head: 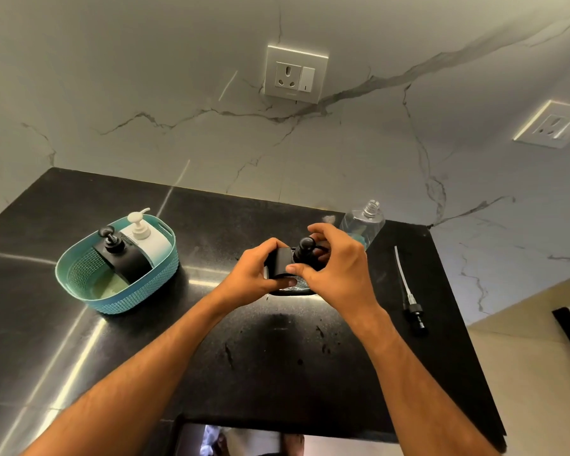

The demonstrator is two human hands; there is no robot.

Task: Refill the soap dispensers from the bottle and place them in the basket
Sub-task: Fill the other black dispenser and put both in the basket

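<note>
The head view looked down on a polished black stone desk (277,357) set against a white marble-veined wall (145,93) carrying two white power sockets (295,74). Near the desk's left edge stood a teal woven-pattern plastic basket (119,291), and inside it, side by side and touching, were a black pump soap dispenser (125,258) and a white pump soap dispenser (148,240). At the desk's middle, toward the back edge, a third black pump soap dispenser (283,261) was held between both hands. The left hand (254,274) gripped its body from the left side, thumb across the front. The right hand (336,261) had its fingers curled around the black pump head, thumb and forefinger pinching near the collar. Just behind the right hand, at the desk's back edge, stood a clear plastic refill bottle (366,222) with its threaded neck uncapped and a little blue liquid at the bottom. Near the desk's right edge lay a loose black pump nozzle with a long white dip tube (408,291), well apart from the bottle.
</note>
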